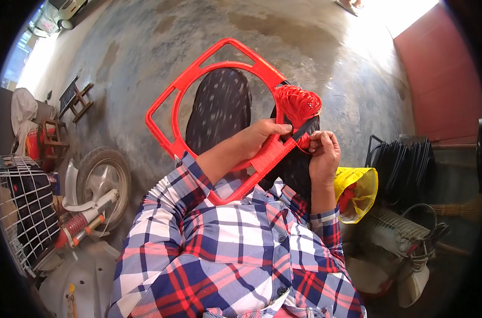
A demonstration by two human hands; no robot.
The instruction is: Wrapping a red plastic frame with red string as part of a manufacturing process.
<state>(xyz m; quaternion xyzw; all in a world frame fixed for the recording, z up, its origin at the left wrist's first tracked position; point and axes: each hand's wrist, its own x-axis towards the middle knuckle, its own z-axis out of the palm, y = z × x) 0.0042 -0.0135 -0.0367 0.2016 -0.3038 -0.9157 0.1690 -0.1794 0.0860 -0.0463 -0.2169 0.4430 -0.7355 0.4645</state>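
Across my lap lies a red square frame [185, 79] with a round ring inside it, closely wrapped in red cord. My left hand [257, 137] is closed round the frame's right-hand side, its thumb pressing on top. A thick loose bundle of red cord [299, 103] sits by that thumb, at the frame's right corner. Beside the bundle a narrow black strip [306, 127] sticks out along the frame. My right hand [324, 159] is just right of the frame, fingers pinched on a strand of the red cord. The fingertips partly hide the strand.
A yellow bag [365, 185] with something red inside stands beside my right forearm. Black folded frames [402, 164] and a wire basket [397, 225] are further right. At left are a scooter wheel [103, 177], a white wire basket [26, 199] and a small wooden stool [76, 100].
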